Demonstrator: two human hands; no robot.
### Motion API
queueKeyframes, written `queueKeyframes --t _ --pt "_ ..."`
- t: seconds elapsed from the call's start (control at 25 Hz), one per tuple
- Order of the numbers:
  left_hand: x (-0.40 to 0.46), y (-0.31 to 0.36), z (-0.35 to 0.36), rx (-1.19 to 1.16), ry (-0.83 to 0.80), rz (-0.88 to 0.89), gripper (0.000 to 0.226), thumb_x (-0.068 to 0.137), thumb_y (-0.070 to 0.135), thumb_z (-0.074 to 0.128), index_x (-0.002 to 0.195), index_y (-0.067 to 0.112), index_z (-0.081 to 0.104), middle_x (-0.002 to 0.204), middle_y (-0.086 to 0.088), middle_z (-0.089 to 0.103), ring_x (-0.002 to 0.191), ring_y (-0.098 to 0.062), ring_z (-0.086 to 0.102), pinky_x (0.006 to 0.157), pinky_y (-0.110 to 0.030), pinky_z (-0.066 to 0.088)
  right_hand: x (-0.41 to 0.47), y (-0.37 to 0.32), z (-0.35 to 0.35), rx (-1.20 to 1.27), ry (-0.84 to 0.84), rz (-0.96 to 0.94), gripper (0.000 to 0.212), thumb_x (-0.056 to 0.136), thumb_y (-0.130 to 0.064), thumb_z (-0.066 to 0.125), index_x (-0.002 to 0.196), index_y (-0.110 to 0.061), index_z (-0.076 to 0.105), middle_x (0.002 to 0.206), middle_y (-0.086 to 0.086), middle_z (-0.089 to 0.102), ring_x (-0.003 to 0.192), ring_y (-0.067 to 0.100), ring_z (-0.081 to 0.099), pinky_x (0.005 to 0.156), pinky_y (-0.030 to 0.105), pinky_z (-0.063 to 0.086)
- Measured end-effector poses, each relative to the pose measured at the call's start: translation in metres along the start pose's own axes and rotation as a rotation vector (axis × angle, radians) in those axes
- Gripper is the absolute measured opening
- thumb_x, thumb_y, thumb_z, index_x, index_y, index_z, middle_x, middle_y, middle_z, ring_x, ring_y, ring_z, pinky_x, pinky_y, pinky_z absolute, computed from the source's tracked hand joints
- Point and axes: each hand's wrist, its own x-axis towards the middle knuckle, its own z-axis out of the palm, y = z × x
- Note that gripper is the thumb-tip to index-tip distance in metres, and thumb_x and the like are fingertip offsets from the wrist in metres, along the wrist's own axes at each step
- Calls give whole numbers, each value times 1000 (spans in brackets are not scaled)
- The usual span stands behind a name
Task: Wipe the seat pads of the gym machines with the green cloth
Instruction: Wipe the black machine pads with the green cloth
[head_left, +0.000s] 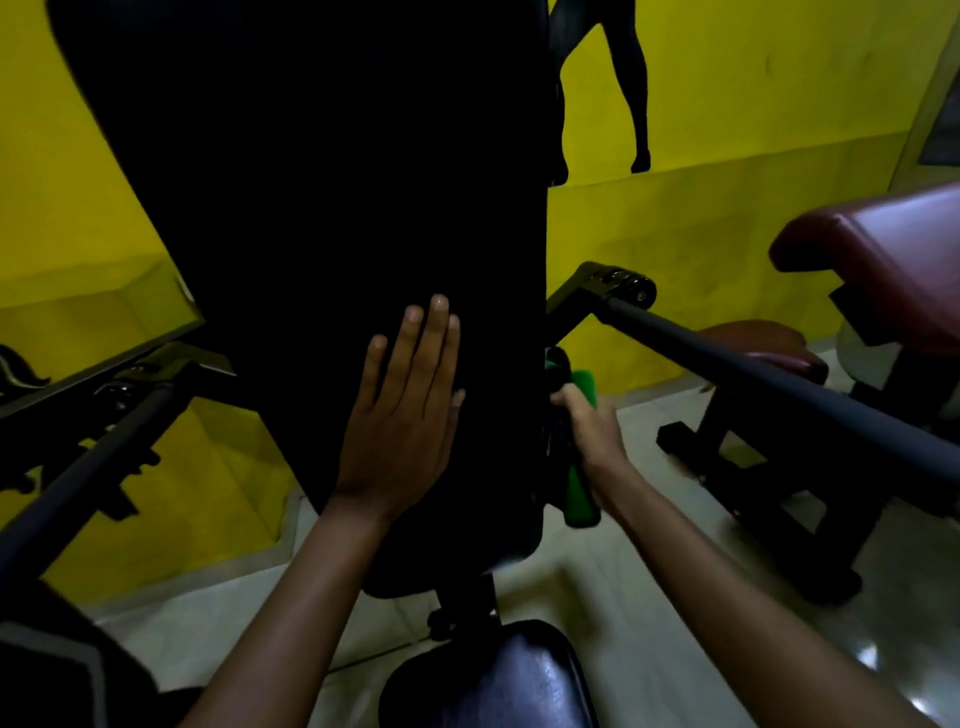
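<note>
Wiping looks to be under way along the right edge of the tall black back pad (322, 218), which fills the middle of the view and is so dark that no surface detail shows. The left hand (402, 415) lies flat on its lower face, fingers straight and together, its grip holding nothing, seemingly steadying the pad. The right hand (589, 431) has its grip curled round the green cloth (582, 499), bunched into a narrow roll that sticks out above and below the fist, pressed against or just beside the pad's side edge; which, I cannot tell.

Next, the cloth likely needs drawing along that edge, then moving to the dark blue seat pad (519, 680) below, near the bottom of the view. Maroon pads (893, 249) on a neighbouring machine stand well apart to the right.
</note>
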Motion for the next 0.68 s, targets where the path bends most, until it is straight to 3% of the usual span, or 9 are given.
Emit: queueKeyframes --t 0.08,0.24,0.32,0.48,0.68 --pt "-1 1 2 17 2 -8 62 101 28 37 150 2 12 157 -13 9 147 -27 3 119 -43 3 2 -12 2 -7 27 -41 29 95 -8 45 68 -16 49 65 0 45 62 13 44 57 27 34" --pt "-10 10 11 -19 34 -42 56 102 26 30 150 1 14 157 -11 8 146 -27 0 119 -44 1 20 -53 10 135 71 -233 29 94 -5 44 67 -17 44 60 -7 42 54 4 41 48 18 35" --pt "-16 15 14 -37 25 -61 57 102 25 31 150 2 12 156 -11 6 146 -28 2 119 -44 0 21 -8 4 118 104 -153 30 94 -6 45 66 -16 46 54 -8 46 47 2 43 48 20 35" --pt "-35 23 21 -24 -17 -39 59 102 24 33 151 3 8 157 -14 10 146 -30 7 119 -46 5 -5 90 -11 -9 61 143 19 92 -7 48 74 -13 50 68 4 48 55 9 48 45 18 35" --pt "-57 27 35 -19 -7 -62 58 102 24 33 150 2 9 157 -14 10 145 -31 10 118 -46 7 25 59 -1 89 168 -160 30 90 -5 48 64 -18 46 54 -6 45 50 6 41 45 20 32"
